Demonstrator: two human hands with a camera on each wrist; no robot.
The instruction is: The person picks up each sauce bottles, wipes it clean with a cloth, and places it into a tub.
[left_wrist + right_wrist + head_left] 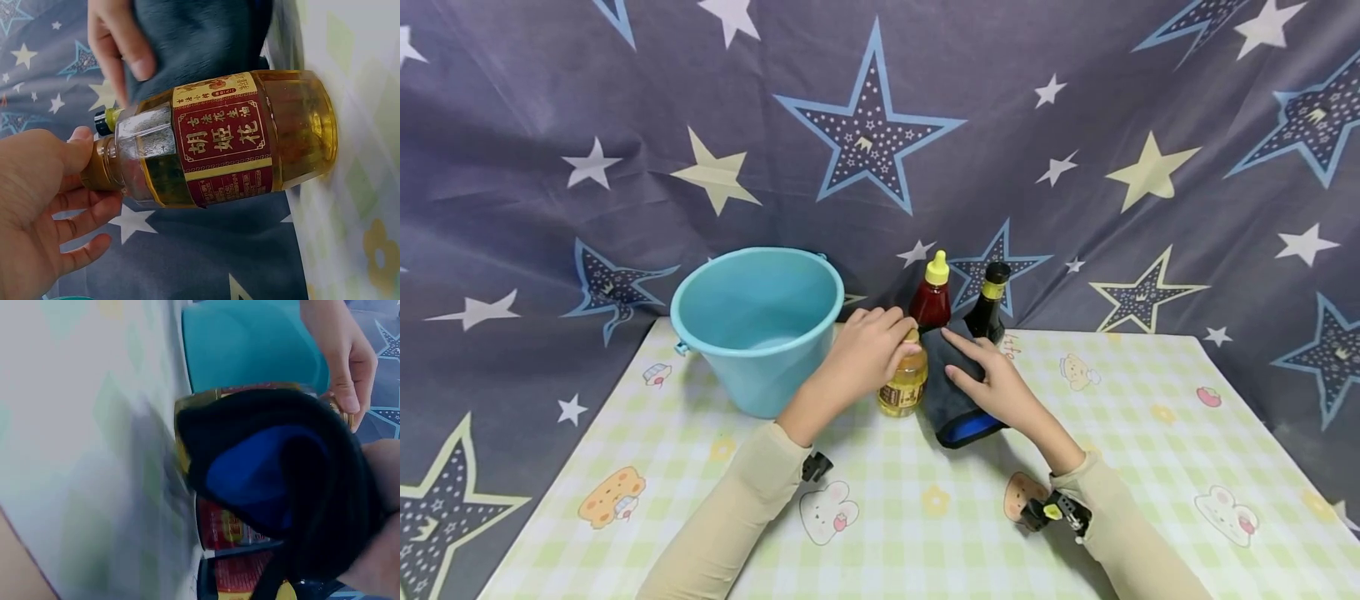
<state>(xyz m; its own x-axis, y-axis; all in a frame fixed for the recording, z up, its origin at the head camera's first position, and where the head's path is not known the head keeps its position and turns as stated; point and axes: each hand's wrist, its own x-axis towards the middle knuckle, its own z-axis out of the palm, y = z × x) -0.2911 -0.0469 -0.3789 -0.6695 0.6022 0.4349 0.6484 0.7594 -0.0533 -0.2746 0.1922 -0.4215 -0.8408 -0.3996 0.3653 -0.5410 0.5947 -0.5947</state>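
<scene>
The left hand [871, 346] is gripping the oil bottle [904, 385] by its cap [100, 169], right of the bucket [763, 382], the right hand [998, 388] is holding a dark pouch [946, 385], and 2 bottles [931, 307] are standing farther.

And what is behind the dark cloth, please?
Behind the dark cloth stand a yellow-capped red bottle and a black-capped dark bottle. In the head view, their lower parts are covered; I cannot tell what else is there.
</scene>
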